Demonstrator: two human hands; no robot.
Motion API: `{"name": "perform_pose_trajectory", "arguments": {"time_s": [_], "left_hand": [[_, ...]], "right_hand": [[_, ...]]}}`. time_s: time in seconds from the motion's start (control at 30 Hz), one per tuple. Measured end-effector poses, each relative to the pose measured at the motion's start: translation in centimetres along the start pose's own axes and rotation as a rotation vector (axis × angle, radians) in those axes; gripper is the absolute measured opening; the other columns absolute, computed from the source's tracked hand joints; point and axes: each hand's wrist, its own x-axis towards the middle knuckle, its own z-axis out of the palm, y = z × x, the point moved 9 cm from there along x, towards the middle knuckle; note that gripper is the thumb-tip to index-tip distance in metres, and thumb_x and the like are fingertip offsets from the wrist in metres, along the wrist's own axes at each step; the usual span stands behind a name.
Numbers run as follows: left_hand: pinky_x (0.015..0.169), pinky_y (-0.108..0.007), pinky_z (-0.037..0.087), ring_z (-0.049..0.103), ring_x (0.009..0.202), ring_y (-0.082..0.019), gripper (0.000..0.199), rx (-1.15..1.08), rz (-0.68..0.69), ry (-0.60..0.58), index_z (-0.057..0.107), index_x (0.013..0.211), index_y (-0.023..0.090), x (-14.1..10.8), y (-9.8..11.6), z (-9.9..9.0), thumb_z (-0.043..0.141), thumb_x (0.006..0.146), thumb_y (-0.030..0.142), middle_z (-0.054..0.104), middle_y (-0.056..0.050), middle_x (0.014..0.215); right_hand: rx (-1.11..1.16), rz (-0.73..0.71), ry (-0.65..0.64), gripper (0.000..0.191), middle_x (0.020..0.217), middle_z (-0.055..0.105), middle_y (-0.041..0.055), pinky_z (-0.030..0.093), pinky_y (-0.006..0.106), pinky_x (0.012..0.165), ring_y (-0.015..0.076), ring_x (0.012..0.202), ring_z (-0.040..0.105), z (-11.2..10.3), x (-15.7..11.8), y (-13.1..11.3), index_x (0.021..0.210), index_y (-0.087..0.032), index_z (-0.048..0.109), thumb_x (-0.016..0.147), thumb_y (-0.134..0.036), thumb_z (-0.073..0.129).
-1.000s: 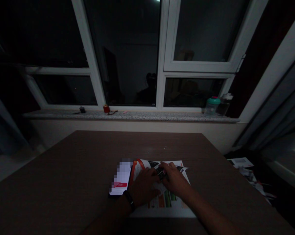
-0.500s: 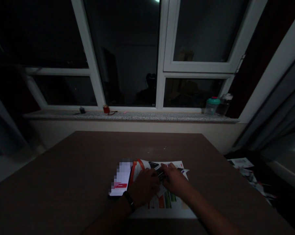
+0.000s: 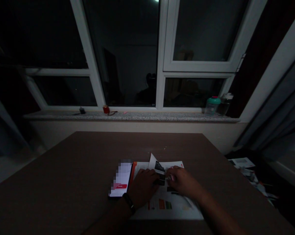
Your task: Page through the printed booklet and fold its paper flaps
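In a dim room, a white printed sheet [image 3: 165, 212] lies on a dark brown bench [image 3: 64, 182], directly in front of the person. A loose flap of paper [image 3: 152, 161] with dark print stands up from it between the hands. The left hand [image 3: 145, 186] rests over the sheet, fingers bent at the flap; the right hand [image 3: 183, 179] is drawn in narrow, fingertips close together near the flap's other side. Whether either grips the paper cannot be told, since the knuckles hide the contact. A tear or stray crease seems possible if the hands pull unevenly on thin paper. The sheet could skid if the left hand presses too lightly. A lit phone [image 3: 121, 179] lies just beside the sheet's left edge, so a sideways slip might nudge it.
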Motion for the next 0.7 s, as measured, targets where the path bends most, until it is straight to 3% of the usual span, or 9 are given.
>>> {"name": "perform_pose_trajectory", "arguments": {"time_s": [0.33, 0.7], "left_hand": [[0.091, -0.040, 0.037, 0.052, 0.106, -0.024, 0.022, 0.013, 0.015, 0.040, 0.062, 0.115, 0.028, -0.3, -0.1, -0.4, 0.048, 0.099, 0.024, 0.059, -0.003, 0.112], [0.091, -0.040, 0.042, 0.047, 0.111, -0.027, 0.030, 0.038, 0.029, -0.014, 0.055, 0.128, 0.034, -0.6, -0.4, 0.5, 0.051, 0.098, 0.038, 0.052, -0.004, 0.122]], "right_hand": [[0.065, -0.143, 0.062, 0.022, 0.089, 0.062, 0.0036, 0.042, 0.026, 0.076, 0.0184, 0.086, 0.059, 0.6, 0.2, -0.5, 0.097, -0.023, 0.069, 0.083, -0.014, 0.054], [0.205, -0.087, 0.137, 0.025, 0.099, 0.065, 0.0054, 0.046, 0.031, 0.082, 0.0203, 0.092, 0.060, 1.0, 0.8, 0.9, 0.107, -0.022, 0.064, 0.087, -0.015, 0.050]]}}
